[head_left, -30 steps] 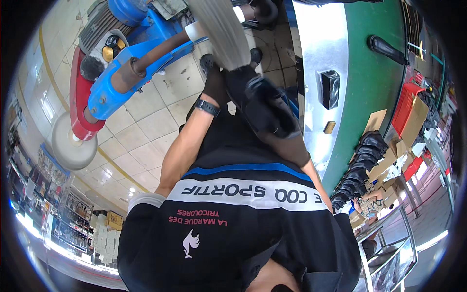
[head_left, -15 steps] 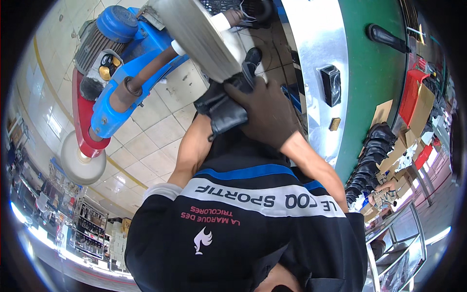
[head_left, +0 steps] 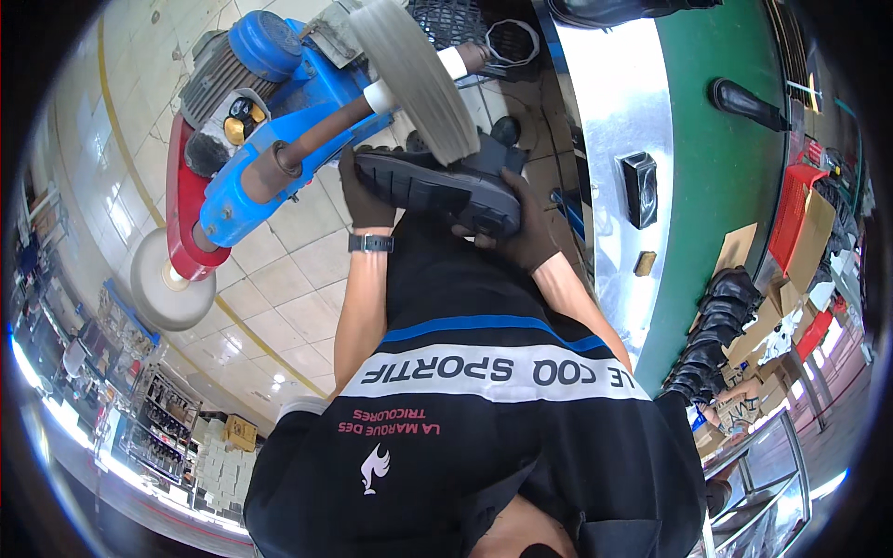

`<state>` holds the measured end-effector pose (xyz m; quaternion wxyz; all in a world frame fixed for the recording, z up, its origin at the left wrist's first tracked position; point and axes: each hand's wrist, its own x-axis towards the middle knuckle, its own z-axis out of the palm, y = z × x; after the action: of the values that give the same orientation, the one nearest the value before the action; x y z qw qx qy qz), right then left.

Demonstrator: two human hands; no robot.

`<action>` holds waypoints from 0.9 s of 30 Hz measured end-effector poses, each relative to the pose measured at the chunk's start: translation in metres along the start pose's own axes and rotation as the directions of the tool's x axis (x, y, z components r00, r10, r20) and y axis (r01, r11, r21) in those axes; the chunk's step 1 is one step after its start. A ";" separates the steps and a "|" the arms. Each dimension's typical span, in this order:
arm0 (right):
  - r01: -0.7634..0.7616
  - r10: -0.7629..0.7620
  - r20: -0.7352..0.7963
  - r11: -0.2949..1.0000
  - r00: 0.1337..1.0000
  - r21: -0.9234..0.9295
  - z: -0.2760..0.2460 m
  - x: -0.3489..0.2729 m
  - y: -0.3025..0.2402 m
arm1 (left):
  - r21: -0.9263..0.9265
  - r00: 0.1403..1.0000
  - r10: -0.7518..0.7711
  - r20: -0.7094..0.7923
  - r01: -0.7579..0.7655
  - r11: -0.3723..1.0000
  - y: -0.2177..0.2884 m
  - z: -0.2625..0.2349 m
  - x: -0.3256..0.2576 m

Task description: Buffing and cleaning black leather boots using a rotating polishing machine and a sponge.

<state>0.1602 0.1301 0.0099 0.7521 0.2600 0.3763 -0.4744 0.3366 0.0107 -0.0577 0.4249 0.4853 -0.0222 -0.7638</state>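
A black boot (head_left: 437,191) lies sideways between my hands, its ridged sole turned up toward me. At its toe end, on the left, my left hand (head_left: 366,195) in a dark glove is closed around it. My right hand (head_left: 532,228), also gloved, grips the heel end. The boot's far side sits against or just under the lower edge of a grey buffing wheel (head_left: 419,84); whether they touch I cannot tell. Fingers behind the boot are partly hidden.
The wheel's shaft runs to a blue machine (head_left: 251,181) with a motor (head_left: 265,46). A second, pale wheel (head_left: 174,279) is at its left end. On the right is a green and metal bench (head_left: 716,167) with a black boot (head_left: 744,102), a black block (head_left: 639,189) and a row of boots (head_left: 716,321).
The boot has been turned so its sole faces me. My left hand, earlier hidden behind it, now shows at the toe, and my right hand has moved to the heel.
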 end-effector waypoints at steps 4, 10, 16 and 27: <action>0.023 -0.023 -0.088 1.000 0.996 0.007 -0.004 -0.005 0.010 | 0.626 0.918 0.389 0.077 -0.348 0.698 0.032 0.055 -0.026; 0.468 -0.600 0.318 0.108 0.734 -0.877 -0.036 0.001 0.049 | 0.694 0.704 0.294 0.646 -0.703 0.156 0.034 0.144 -0.054; 0.638 -0.537 0.554 -0.037 0.637 -0.769 -0.006 0.026 0.037 | 0.293 0.283 -0.164 0.945 -0.955 0.043 0.022 0.184 -0.061; 0.043 -0.038 -0.102 0.998 0.994 0.049 0.013 -0.047 0.019 | 0.549 0.596 0.179 0.783 -0.797 0.253 0.013 0.069 -0.125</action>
<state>0.1692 0.1529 0.0559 0.7155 0.2951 0.4070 -0.4851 0.3133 0.0600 0.0755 0.3103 0.3352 -0.6973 -0.5524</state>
